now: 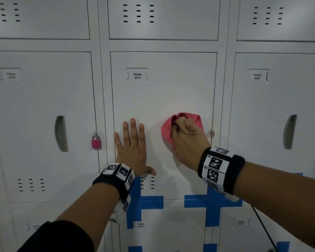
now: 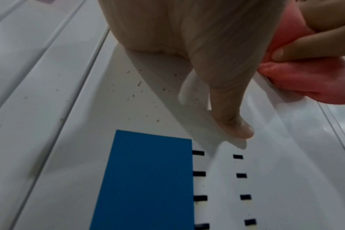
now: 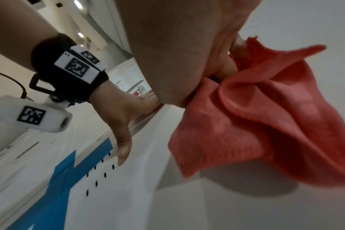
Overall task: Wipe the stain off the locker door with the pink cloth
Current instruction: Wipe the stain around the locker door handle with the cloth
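Observation:
The white locker door [image 1: 162, 91] labelled YAKAL 0014 fills the middle of the head view. My left hand [image 1: 133, 142] lies flat on its lower left part, fingers straight and spread, the thumb [image 2: 234, 123] pressed near the vent slots. My right hand [image 1: 185, 137] grips the bunched pink cloth [image 1: 171, 124] against the door's right side; the cloth [image 3: 266, 121] hangs in folds below the fist. Small brown specks [image 2: 140, 87] dot the door beside my left palm. No other stain is visible in the head view.
A pink padlock [image 1: 96, 141] hangs on the locker to the left. Blue tape strips [image 1: 149, 201] mark the door's bottom corners and the frame below. A small lock hasp [image 1: 212, 132] sits at the door's right edge. Neighbouring lockers have recessed handles [image 1: 61, 133].

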